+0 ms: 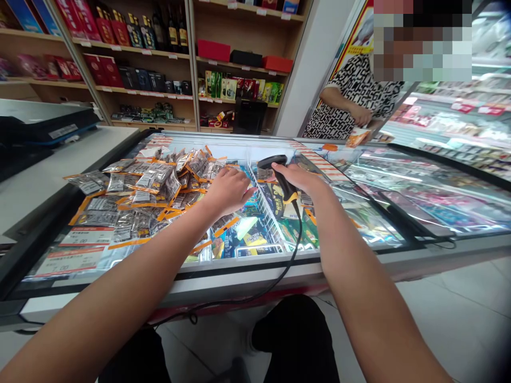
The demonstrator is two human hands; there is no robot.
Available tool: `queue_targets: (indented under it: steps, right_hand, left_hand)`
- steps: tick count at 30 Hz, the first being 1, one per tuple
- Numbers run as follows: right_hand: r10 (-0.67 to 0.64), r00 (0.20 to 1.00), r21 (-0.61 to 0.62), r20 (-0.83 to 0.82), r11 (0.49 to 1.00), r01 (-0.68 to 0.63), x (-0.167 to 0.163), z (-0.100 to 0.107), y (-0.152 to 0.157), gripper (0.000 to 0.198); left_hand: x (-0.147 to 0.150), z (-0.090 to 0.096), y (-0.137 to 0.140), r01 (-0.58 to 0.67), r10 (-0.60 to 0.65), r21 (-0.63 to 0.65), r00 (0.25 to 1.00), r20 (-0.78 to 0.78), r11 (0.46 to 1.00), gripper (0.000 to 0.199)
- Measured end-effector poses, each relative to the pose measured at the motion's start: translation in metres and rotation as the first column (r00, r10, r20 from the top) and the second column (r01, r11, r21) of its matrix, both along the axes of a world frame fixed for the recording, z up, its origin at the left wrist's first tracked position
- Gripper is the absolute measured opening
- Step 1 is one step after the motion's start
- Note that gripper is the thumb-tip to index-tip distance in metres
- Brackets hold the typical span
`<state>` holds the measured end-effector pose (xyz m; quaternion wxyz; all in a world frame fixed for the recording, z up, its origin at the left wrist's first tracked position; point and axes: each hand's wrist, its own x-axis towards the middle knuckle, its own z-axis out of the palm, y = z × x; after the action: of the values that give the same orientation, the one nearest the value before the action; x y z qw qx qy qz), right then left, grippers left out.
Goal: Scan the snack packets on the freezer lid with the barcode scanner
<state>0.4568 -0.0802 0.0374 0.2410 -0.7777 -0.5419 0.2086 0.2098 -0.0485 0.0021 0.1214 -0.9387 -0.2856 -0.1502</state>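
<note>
My left hand [229, 190] rests palm down at the right edge of a pile of small clear packets with orange edges [154, 181]. Its thumb stands apart from the fingers, and nothing shows in its grasp. My right hand [300, 178] is around a black and yellow barcode scanner [285, 183], thumb across its neck; the other fingers are mostly hidden behind it. From the handle's base a black cable [293, 252] droops over the freezer's front edge. Both hands are above the glass-topped chest freezer [247, 281].
Bagged goods and a white wire divider [261, 199] show through the glass. Price labels [85, 236] lie at the left. Across the freezer a person in a patterned shirt [355, 80] holds an orange packet [358, 136]. Stocked shelves [139, 50] stand behind; a counter [59, 170] is at left.
</note>
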Motion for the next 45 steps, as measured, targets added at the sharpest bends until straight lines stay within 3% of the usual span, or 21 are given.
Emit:
queue_targets:
  steps: [3,7,10,13,18,24,32,37,45]
  right_hand:
    - [0.052,0.998,0.019,-0.030,0.998,-0.052,-0.020,0.006,-0.009,0.056]
    - [0.056,0.987,0.065,-0.148,0.997,-0.047,-0.034,0.010,-0.016,0.053]
    - [0.057,0.969,0.035,-0.239,0.998,-0.050,-0.029,0.011,-0.014,0.050]
    - [-0.031,0.982,0.001,-0.188,0.999,0.032,-0.016,0.009,-0.009,0.049]
    - [-0.062,0.973,-0.029,-0.223,0.998,0.057,-0.010,0.008,-0.009,0.049]
    - [-0.011,0.958,-0.099,-0.287,0.995,-0.018,-0.013,0.013,-0.016,0.047]
    - [-0.026,0.961,-0.159,-0.276,0.987,-0.019,-0.015,0.016,-0.021,0.049]
    - [-0.068,0.956,-0.123,-0.287,0.992,0.033,-0.018,0.018,-0.021,0.049]
    - [-0.048,0.949,-0.141,-0.310,0.990,0.004,-0.032,0.017,-0.028,0.049]
  left_hand:
    - [0.001,-0.006,0.002,0.080,-0.084,-0.065,0.994,-0.072,0.995,0.049]
    - [0.001,-0.014,0.005,0.049,-0.071,-0.146,0.986,-0.152,0.988,0.058]
    - [0.002,-0.013,0.003,0.028,-0.057,-0.160,0.983,-0.177,0.987,0.066]
    - [0.004,-0.011,0.001,0.011,-0.046,-0.189,0.982,-0.181,0.982,0.071]
    - [0.006,-0.013,0.003,-0.025,-0.032,-0.257,0.977,-0.213,0.966,0.077]
    - [0.006,-0.015,0.006,-0.013,-0.038,-0.253,0.980,-0.194,0.967,0.080]
    - [0.006,-0.012,0.001,-0.031,-0.013,-0.230,0.982,-0.187,0.973,0.076]
    - [0.009,-0.016,0.003,-0.026,-0.005,-0.219,0.991,-0.136,0.975,0.076]
    - [0.019,-0.021,0.007,-0.053,0.028,-0.165,0.989,-0.148,0.985,0.086]
